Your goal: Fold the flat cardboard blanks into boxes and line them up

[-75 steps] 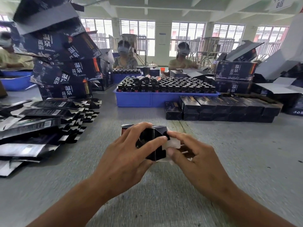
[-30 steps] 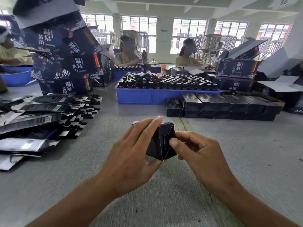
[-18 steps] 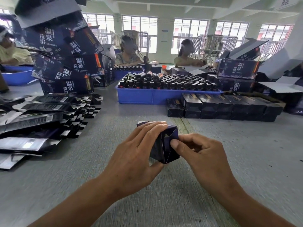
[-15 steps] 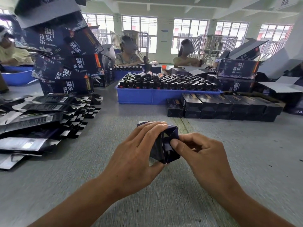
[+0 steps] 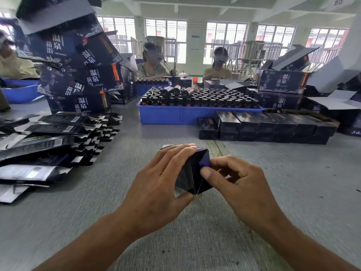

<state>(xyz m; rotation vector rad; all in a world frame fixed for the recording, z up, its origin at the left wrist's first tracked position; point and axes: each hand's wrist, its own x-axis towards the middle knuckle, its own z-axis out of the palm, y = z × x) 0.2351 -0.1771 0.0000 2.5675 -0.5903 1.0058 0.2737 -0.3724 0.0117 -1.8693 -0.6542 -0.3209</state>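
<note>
A small dark blue box [image 5: 192, 173] is held just above the grey table, its end turned toward me. My left hand [image 5: 156, 184] grips it, fingers over the top and thumb under its near corner. My right hand [image 5: 234, 180] has curled fingers, and its thumb presses on the end flap at the box's right side. A pile of flat dark blanks [image 5: 48, 145] lies at the left. A row of folded boxes [image 5: 263, 128] stands lined up at the right, behind my hands.
A blue tray [image 5: 175, 115] full of small dark bottles stands behind the row. Large printed cartons are stacked at back left [image 5: 78, 75] and back right [image 5: 283, 83]. Two people sit across the table. A blue bin [image 5: 21, 90] is at far left.
The box's open end with white flaps has been tucked shut. Both hands lifted and turned the box slightly; in the last half second almost nothing moved.
</note>
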